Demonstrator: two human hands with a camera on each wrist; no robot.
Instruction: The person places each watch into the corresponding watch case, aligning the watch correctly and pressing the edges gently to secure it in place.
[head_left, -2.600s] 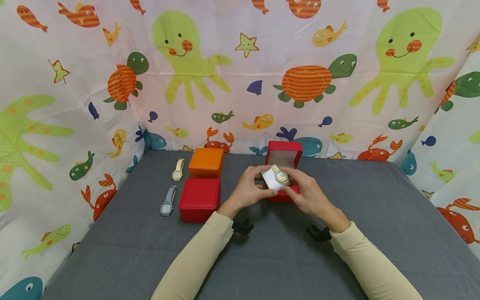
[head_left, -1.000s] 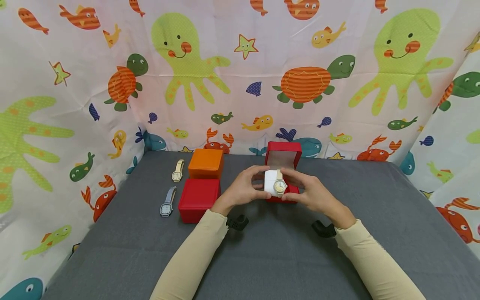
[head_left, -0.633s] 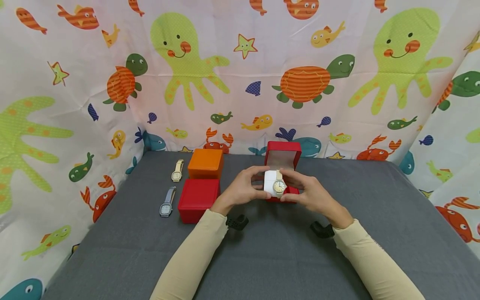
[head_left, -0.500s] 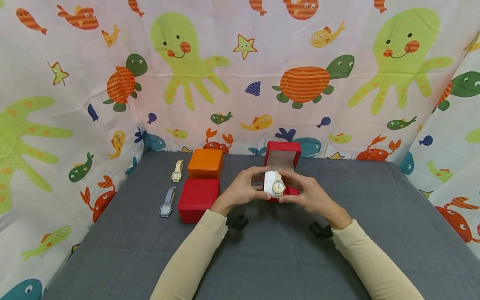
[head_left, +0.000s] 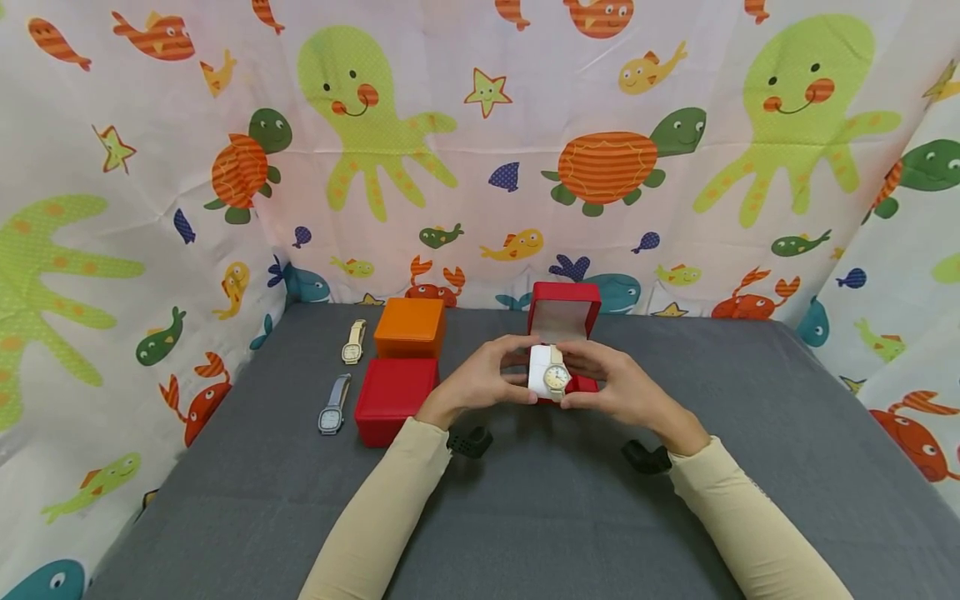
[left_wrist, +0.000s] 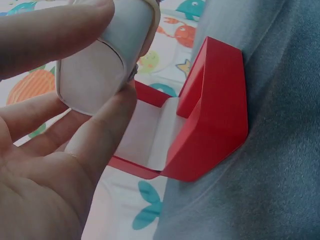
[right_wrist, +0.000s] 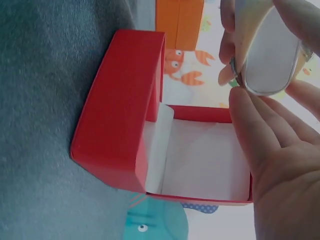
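Observation:
Between both hands, a white watch cushion (head_left: 537,362) is held up with a cream-strapped wristwatch (head_left: 557,377) wrapped round it, its dial facing up. My left hand (head_left: 480,379) pinches the cushion's left end between thumb and fingers. On the opposite end, my right hand (head_left: 611,379) grips the cushion near the watch strap. Just behind and below stands an open red box (head_left: 566,292), its lid raised. Both wrist views show the cushion above the box, with the pale lining (right_wrist: 205,160) of the box visible.
A closed red box (head_left: 397,396) and an orange box (head_left: 410,325) stand to the left on the grey cloth (head_left: 540,517). Beside them lie a gold-toned watch (head_left: 353,342) and a watch with a blue-grey strap (head_left: 333,406). A patterned curtain (head_left: 480,208) hangs behind.
The cushion was tilted in the oldest frame and has since turned straighter, the watch now running nearly upright along its right side. Both hands still hold it; recent frames differ only slightly.

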